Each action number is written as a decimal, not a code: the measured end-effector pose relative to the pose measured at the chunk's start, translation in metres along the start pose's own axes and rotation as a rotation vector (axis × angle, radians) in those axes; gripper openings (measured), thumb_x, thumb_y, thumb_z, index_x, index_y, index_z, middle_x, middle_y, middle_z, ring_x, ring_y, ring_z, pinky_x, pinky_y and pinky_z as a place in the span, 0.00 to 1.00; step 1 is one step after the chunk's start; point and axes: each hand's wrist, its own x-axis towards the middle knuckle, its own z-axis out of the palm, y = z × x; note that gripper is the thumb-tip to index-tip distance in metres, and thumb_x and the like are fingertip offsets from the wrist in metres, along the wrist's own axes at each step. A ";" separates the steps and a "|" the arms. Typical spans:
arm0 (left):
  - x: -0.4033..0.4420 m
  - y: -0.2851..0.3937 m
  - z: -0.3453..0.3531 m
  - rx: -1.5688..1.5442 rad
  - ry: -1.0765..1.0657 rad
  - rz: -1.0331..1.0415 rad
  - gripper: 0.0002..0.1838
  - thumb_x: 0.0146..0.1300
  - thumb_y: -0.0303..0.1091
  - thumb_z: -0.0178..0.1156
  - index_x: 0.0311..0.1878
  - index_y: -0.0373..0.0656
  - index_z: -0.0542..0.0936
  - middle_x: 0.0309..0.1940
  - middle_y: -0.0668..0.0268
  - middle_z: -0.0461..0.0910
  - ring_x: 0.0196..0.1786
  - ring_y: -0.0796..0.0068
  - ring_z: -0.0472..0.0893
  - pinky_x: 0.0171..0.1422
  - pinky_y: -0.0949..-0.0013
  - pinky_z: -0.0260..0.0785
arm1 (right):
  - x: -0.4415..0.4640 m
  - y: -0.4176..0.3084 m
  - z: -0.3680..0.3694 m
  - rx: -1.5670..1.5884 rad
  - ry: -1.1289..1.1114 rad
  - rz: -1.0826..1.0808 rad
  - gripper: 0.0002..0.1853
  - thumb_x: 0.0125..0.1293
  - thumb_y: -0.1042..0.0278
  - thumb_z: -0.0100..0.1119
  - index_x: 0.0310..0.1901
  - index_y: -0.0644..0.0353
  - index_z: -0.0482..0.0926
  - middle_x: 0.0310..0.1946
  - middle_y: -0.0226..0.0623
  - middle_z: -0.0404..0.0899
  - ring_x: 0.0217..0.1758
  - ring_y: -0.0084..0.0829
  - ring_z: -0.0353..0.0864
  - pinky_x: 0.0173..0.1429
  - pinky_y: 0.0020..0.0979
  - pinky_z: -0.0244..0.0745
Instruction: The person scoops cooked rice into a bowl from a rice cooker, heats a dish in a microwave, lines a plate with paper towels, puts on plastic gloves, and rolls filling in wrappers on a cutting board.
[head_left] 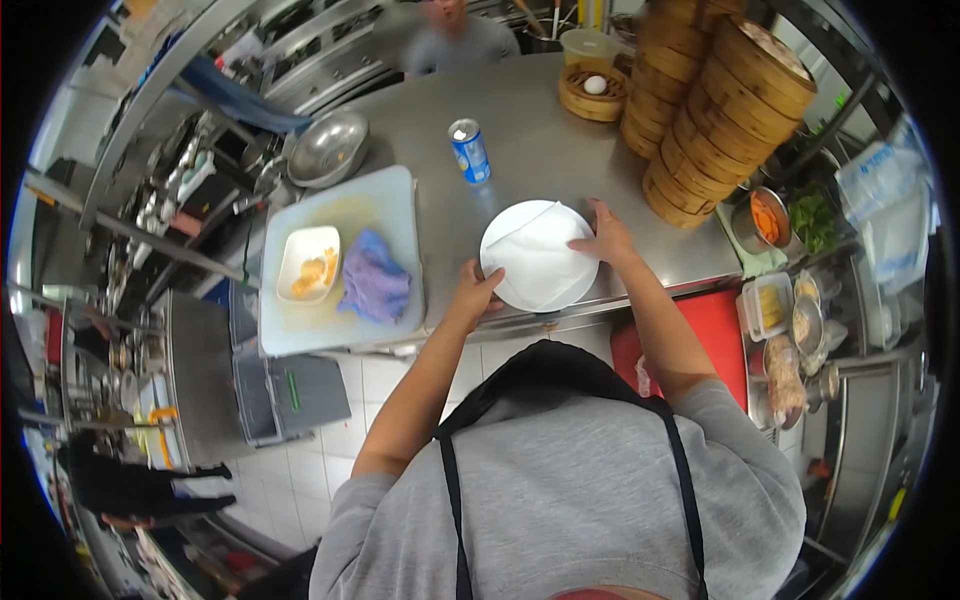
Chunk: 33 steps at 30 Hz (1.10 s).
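A round white plate [518, 217] with a folded sheet of white paper [545, 262] lying on it is at the near edge of the steel counter. My left hand [476, 293] grips the plate's left rim, thumb on top and the other fingers partly hidden. On the right rim is my right hand [610, 240], its thumb over the paper's edge and its fingers around the outside of the plate. Beyond the plate stands a blue drink can [469, 152].
On the left, a white cutting board [392, 190] holds a white dish [310, 240] and a purple cloth [376, 280]. A metal bowl [328, 150] sits behind it. Bamboo steamers [715, 120] are stacked at right, near a red surface [690, 340]. Another person [460, 45] is across the counter.
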 end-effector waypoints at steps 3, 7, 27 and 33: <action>0.013 -0.018 0.010 -0.004 -0.022 0.103 0.31 0.57 0.33 0.64 0.60 0.40 0.60 0.51 0.57 0.70 0.46 0.66 0.76 0.43 0.61 0.75 | 0.012 0.006 0.004 0.114 -0.265 -0.006 0.46 0.36 0.57 0.76 0.59 0.60 0.65 0.51 0.49 0.75 0.54 0.45 0.75 0.57 0.40 0.69; -0.026 -0.014 0.024 -0.365 0.247 0.202 0.26 0.58 0.32 0.63 0.56 0.38 0.62 0.44 0.57 0.74 0.43 0.67 0.77 0.43 0.66 0.74 | -0.013 -0.008 0.009 0.358 -0.232 -0.115 0.38 0.40 0.60 0.75 0.54 0.61 0.68 0.46 0.49 0.77 0.49 0.44 0.78 0.54 0.38 0.72; -0.373 -0.198 -0.228 -0.508 1.176 0.462 0.22 0.56 0.25 0.63 0.52 0.38 0.65 0.45 0.58 0.74 0.46 0.70 0.75 0.50 0.68 0.71 | -0.199 -0.164 0.233 -0.117 -1.160 -0.671 0.27 0.56 0.45 0.62 0.49 0.59 0.74 0.40 0.43 0.78 0.43 0.39 0.78 0.46 0.38 0.72; -0.482 -0.285 -0.298 -0.550 1.510 0.384 0.22 0.56 0.22 0.62 0.51 0.38 0.64 0.45 0.57 0.74 0.46 0.70 0.75 0.53 0.68 0.69 | -0.244 -0.098 0.312 -0.500 -1.421 -0.647 0.24 0.54 0.48 0.62 0.44 0.58 0.76 0.38 0.44 0.79 0.40 0.40 0.78 0.44 0.40 0.72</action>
